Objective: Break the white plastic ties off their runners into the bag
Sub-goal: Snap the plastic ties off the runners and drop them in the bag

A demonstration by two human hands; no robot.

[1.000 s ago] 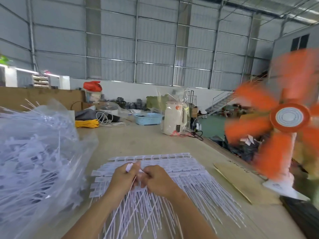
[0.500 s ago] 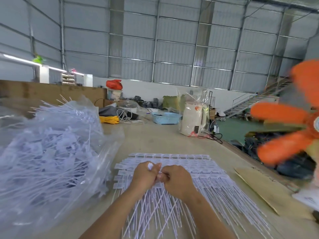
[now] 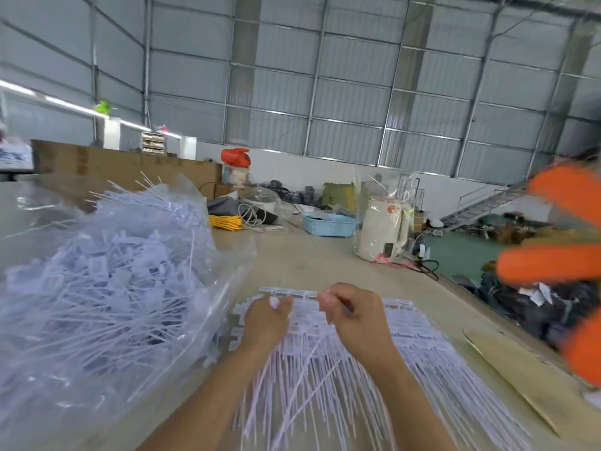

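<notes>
A stack of white plastic ties on runners (image 3: 419,340) lies flat on the table in front of me, tails pointing toward me. My left hand (image 3: 266,320) grips the tie heads near the stack's far left, fingers curled. My right hand (image 3: 354,317) pinches the ties just to the right of it, a small gap between the two hands. A large clear plastic bag (image 3: 107,288) heaped with loose white ties sits at the left, its open edge beside the stack.
An orange fan (image 3: 559,265) spins at the right edge. A cardboard sheet (image 3: 527,375) lies right of the ties. Farther back stand a white kettle in plastic wrap (image 3: 383,229), a blue basket (image 3: 328,224) and yellow cable (image 3: 226,222).
The view has swung left and up, so the bag fills more of the left and the fan slid right. My hands, pressed together before, have drawn slightly apart on the ties.
</notes>
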